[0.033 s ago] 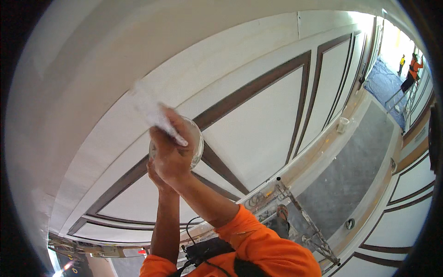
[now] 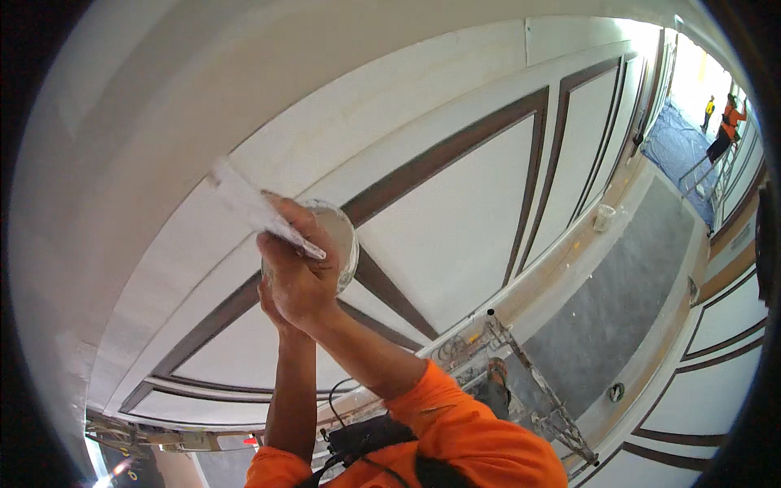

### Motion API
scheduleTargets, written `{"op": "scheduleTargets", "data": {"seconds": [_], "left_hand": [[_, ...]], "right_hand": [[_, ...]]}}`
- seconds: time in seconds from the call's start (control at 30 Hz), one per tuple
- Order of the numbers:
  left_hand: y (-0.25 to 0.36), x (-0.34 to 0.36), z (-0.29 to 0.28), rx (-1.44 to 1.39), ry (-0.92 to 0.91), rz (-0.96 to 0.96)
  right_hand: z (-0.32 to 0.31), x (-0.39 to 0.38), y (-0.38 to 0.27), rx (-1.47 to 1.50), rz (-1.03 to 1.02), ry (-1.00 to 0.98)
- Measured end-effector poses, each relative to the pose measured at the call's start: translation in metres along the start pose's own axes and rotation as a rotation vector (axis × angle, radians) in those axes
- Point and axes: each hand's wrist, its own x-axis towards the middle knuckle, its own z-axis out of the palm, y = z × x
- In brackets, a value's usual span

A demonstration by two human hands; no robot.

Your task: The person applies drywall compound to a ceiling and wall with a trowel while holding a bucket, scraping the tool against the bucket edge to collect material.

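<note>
My right hand (image 2: 307, 281) is closed round a white paintbrush (image 2: 252, 205), whose far end meets the line between the pale ceiling (image 2: 154, 154) and the white upper wall. Behind it, a round white-smeared tub (image 2: 346, 244) is held up by my left hand (image 2: 270, 305). The fingers of that hand are partly hidden by the tub and my right hand. Dark brown moulding (image 2: 455, 154) frames the white wall panels (image 2: 464, 215) beyond.
Below me is a paint-spattered metal scaffold or ladder frame (image 2: 545, 390). A white bucket (image 2: 604, 218) stands by the wall on the grey floor covering (image 2: 606, 285). Far right, a person in orange (image 2: 730, 122) is on a ladder, near blue sheeting (image 2: 675, 146); another person wears yellow (image 2: 709, 110).
The paintbrush and my right hand have shifted slightly left, and the brush's far end has moved along the ceiling line. The tub stays nearly where it was.
</note>
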Motion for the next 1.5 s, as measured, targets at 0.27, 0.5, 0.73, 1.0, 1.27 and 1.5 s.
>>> {"op": "scheduleTargets", "data": {"seconds": [0.27, 0.5, 0.73, 1.0, 1.27, 1.5], "left_hand": [[-0.028, -0.012, 0.044, -0.120, 0.217, -0.035], [-0.109, -0.028, 0.087, -0.160, 0.377, -0.166], [-0.143, -0.031, 0.117, -0.172, 0.406, -0.236], [-0.174, -0.034, 0.120, -0.155, 0.355, -0.161], [-0.149, -0.006, 0.113, -0.129, 0.244, -0.348], [-0.158, -0.004, 0.107, -0.035, 0.201, -0.452]], "right_hand": [[-0.096, 0.034, -0.112, 0.083, 0.641, 0.130], [-0.176, 0.026, -0.174, -1.395, -0.220, -0.675], [-0.276, 0.039, -0.208, -1.844, -0.479, -0.938], [-0.242, 0.147, -0.267, -1.483, 0.401, -0.135], [-0.180, 0.159, -0.272, -1.365, 0.568, -0.397], [-0.166, 0.169, -0.224, -1.701, 0.563, -1.306]]}}
